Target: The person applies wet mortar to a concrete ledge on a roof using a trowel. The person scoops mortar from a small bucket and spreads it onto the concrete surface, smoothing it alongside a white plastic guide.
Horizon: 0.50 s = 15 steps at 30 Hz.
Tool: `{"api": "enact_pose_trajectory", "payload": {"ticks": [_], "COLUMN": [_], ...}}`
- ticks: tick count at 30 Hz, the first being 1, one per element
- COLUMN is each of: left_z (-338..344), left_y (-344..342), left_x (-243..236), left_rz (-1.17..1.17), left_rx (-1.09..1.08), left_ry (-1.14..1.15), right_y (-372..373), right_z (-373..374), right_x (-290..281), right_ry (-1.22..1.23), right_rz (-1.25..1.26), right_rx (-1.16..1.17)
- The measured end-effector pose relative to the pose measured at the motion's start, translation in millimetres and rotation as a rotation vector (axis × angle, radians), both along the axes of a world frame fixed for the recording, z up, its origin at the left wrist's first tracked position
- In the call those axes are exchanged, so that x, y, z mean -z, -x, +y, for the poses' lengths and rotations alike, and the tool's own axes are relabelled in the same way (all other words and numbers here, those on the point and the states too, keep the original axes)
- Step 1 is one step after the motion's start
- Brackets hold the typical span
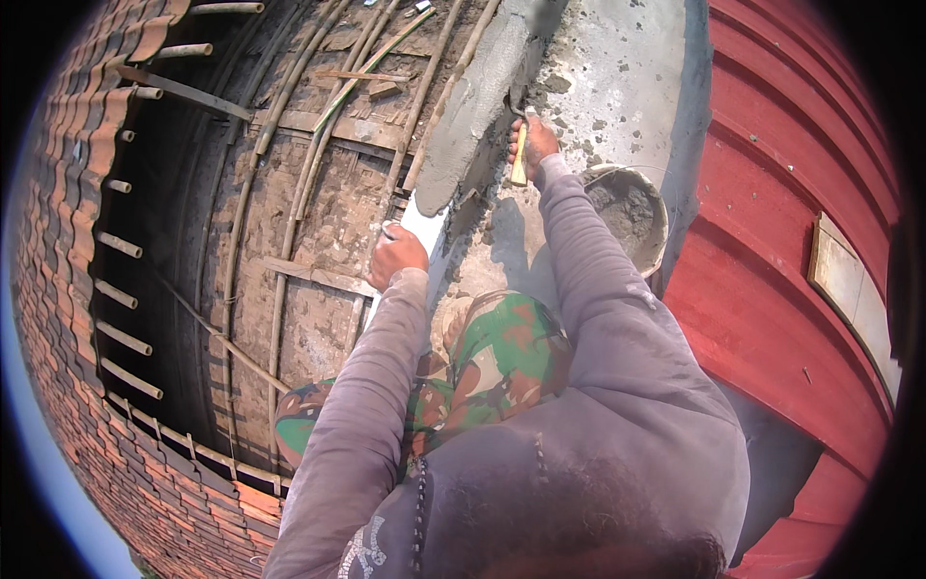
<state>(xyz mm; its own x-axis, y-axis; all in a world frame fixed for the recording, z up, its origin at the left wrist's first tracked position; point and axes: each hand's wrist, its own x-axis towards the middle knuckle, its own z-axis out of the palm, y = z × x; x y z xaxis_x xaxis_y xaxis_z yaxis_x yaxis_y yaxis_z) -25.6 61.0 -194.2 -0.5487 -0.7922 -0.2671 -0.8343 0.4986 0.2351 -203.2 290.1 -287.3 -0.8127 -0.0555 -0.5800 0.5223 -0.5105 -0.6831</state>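
My right hand (pixel 540 143) grips the pale yellow handle of a trowel (pixel 520 159). The trowel's metal end reaches forward against the side of a low wall, where its blade is mostly hidden. Wet grey mortar (pixel 461 140) coats the top of this wall. Nearer to me the wall top is bare white (pixel 422 228). There my left hand (pixel 398 259) rests at the wall's left edge with its fingers curled in; whether they hold anything is hidden. Beside my right forearm stands a bucket (pixel 664 220) with grey mortar (pixel 629 212) in it.
Left of the wall lies an opened roof with wooden battens (pixel 241 203) and a dark gap, bordered by orange clay tiles (pixel 72 261). To the right are a grey ledge spattered with mortar (pixel 617 87) and red metal roofing (pixel 762 232), bearing a pale panel (pixel 849 280).
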Motion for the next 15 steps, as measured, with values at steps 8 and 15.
{"api": "enact_pose_trajectory", "payload": {"ticks": [8, 15], "left_z": [-5.2, -2.5], "left_y": [-5.6, -3.7], "left_x": [7.9, 11.8], "left_rz": [-0.004, -0.012], "left_rx": [-0.027, -0.028], "left_ry": [-0.01, -0.012], "right_y": [-127.5, -99.4], "right_z": [-45.0, -67.1], "right_x": [26.3, -5.5], "right_ry": [0.054, -0.043], "right_rz": [-0.237, -0.098], "right_rx": [0.008, 0.063]}}
